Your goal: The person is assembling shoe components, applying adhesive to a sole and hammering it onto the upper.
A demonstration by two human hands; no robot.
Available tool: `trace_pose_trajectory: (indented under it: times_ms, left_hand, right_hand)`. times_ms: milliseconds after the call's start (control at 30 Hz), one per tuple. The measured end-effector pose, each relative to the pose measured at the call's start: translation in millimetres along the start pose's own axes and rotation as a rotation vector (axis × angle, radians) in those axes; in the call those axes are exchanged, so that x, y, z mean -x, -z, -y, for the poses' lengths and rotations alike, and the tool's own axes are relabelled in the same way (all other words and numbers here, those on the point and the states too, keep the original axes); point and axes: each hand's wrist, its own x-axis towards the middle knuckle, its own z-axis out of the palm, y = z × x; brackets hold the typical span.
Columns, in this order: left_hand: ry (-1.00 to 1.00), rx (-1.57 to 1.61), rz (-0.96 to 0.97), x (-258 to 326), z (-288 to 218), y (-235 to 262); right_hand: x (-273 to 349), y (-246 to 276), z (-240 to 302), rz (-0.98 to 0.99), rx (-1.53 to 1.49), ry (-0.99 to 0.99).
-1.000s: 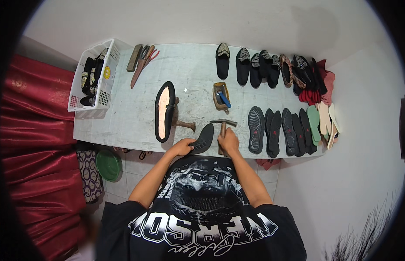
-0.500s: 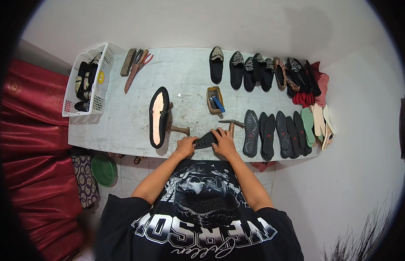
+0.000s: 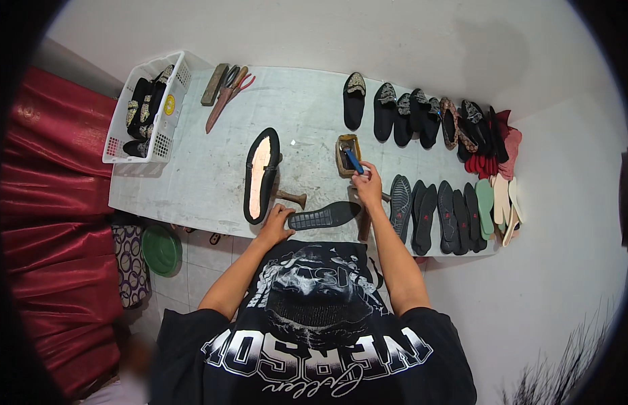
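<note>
My left hand (image 3: 278,224) is closed on the heel end of a black shoe sole (image 3: 324,216), which lies flat near the front edge of the table with its patterned side up. Farther right, my right hand (image 3: 369,183) pinches the end of a blue-handled brush (image 3: 353,160). The brush's other end rests in a small worn, yellowish container (image 3: 339,165) with dark contents; its tip is hidden there. To the left of the sole, a black shoe upper (image 3: 273,152) with a pale insole lies bottom up on a stand with a wooden-looking foot (image 3: 292,198).
A hammer (image 3: 364,223) lies partly behind my right forearm. Several black soles (image 3: 427,209) and finished-looking shoes (image 3: 383,111) line the right side. At the far left stand a white basket (image 3: 160,128) of shoes and cutting tools (image 3: 226,98). A green basin (image 3: 161,250) sits on the floor.
My right hand has let go of the sole and moved up and right to the blue-handled brush. The sole now lies flat under my left hand. The whole view has shifted slightly.
</note>
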Motion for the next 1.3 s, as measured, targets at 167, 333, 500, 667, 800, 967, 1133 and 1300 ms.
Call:
trace_pose_trajectory:
  times_ms: [167,333,500,667,800,967,1133,1300]
  left_hand:
    - [0.056,0.116,0.008,1,16,-6]
    - [0.002,0.072,-0.004,2,19,-7]
    - [0.029,0.056,-0.005,0,22,-10]
    - [-0.018,0.097,-0.047,0,29,-12]
    - [-0.015,0.134,0.004,-2,36,-12]
    - [-0.111,0.104,0.054,-2,41,-5]
    - [-0.161,0.106,0.096,2,52,-2]
    - [-0.122,0.193,0.107,-2,46,3]
  right_hand:
    - [-28,-14,22,0.015,0.177,0.162]
    - [-26,-12,26,0.032,0.431,0.344]
    - [4,3,48,0.060,0.485,0.347]
    - [43,1,91,-0.072,0.368,0.321]
    - [62,-1,83,-0.165,0.381,0.321]
    - [90,-4,91,-0.363,0.222,0.126]
    - [134,-14,83,-0.469,0.168,0.121]
    - [160,-30,57,-0.399,0.203,0.005]
